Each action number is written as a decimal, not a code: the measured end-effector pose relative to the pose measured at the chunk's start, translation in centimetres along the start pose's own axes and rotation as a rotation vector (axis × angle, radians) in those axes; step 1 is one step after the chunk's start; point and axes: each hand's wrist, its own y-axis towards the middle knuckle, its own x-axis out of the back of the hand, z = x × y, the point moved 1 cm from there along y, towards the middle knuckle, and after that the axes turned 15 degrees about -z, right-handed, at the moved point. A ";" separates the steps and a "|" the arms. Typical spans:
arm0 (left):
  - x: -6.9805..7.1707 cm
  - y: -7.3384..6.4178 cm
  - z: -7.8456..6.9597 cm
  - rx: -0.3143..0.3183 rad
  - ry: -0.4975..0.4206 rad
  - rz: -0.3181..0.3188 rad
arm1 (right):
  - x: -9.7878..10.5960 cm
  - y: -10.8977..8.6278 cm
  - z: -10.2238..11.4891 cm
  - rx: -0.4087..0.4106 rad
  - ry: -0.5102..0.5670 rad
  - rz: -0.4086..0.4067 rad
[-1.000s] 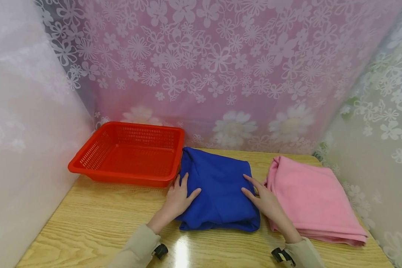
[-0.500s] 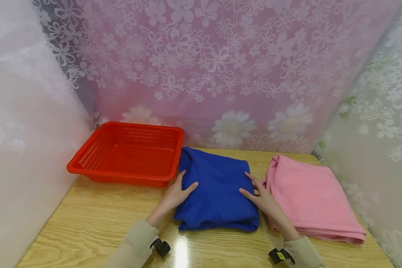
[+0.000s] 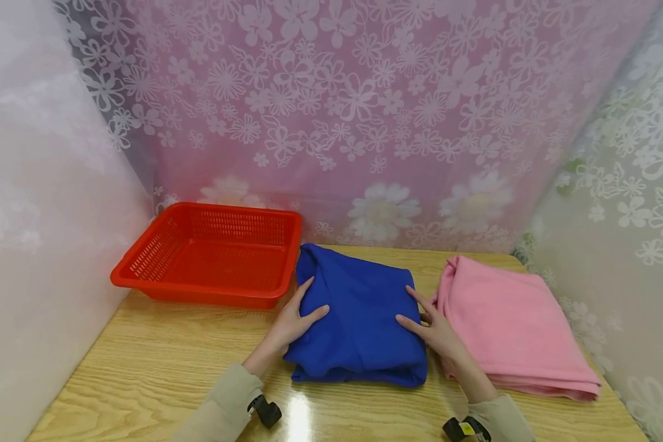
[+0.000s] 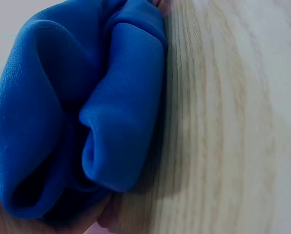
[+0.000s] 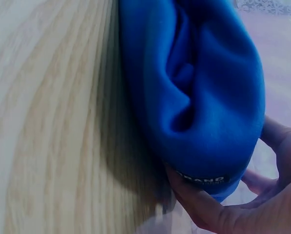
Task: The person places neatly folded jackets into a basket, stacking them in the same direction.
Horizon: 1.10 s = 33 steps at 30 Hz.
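A: What marks the far left of the view?

B: A red perforated basket (image 3: 199,294) on the wooden tabletop (image 3: 171,356). The blue cloth (image 3: 364,313) lies outside it, just beside its right wall; whether the two touch cannot be told.

A: And the grips?

B: Left grip (image 3: 290,324): clamped on the cloth's left side, thumb above, fingers along the edge. Centre: the cloth itself, a many-layered bundle between the two grips. Right grip (image 3: 440,333): clamped on the opposite side, thumb above, another finger low beside a small lettered label (image 5: 204,179).

A: How far along is the work?

B: By appearance, the blue cloth's folding is mostly done, its outline being roughly square. Its layers gape in both wrist views, so some evening-out seems left. Far right: the pink cloth (image 3: 514,325), lying folded on the tabletop, with neither grip holding it.
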 end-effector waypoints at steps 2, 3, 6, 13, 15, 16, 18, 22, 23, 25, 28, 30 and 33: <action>0.0 0.0 0.2 0.036 -0.047 0.018 | 0.2 -0.1 -0.1 -0.045 0.034 0.020; 0.0 0.0 0.2 0.051 -0.068 0.025 | 0.2 -0.2 -0.1 -0.066 0.054 0.032; 0.2 0.0 0.3 0.089 -0.117 0.043 | 0.4 -0.3 -0.2 -0.114 0.122 0.059; 0.4 -0.5 0.5 0.058 -0.199 0.093 | 0.6 -0.7 -0.6 -0.169 0.293 0.100; 0.3 -0.6 0.5 0.027 -0.215 0.108 | 0.8 -0.8 -0.5 -0.175 0.308 0.089; 0.3 -0.7 0.5 0.016 -0.222 0.113 | 0.9 -0.9 -0.5 -0.176 0.313 0.085; 0.2 -0.8 0.4 0.009 -0.230 0.120 | 1.2 -1.0 -0.3 -0.175 0.331 0.084; 0.0 -1.0 -0.1 0.011 -0.255 0.138 | 1.9 -1.3 0.3 -0.171 0.361 0.090; 0.0 -1.0 -0.2 0.016 -0.262 0.145 | 2.1 -1.4 0.5 -0.170 0.367 0.094; -0.1 -1.1 -0.7 0.030 -0.281 0.164 | 2.6 -1.6 0.9 -0.170 0.373 0.105; -0.1 -1.0 -1.8 0.053 -0.317 0.206 | 3.6 -1.9 1.7 -0.146 0.369 0.113; 0.1 -1.0 -2.7 0.060 -0.324 0.224 | 4.2 -2.0 2.4 -0.114 0.347 0.104; 0.5 -0.9 -4.1 0.066 -0.310 0.242 | 5.1 -2.2 3.4 -0.058 0.280 0.064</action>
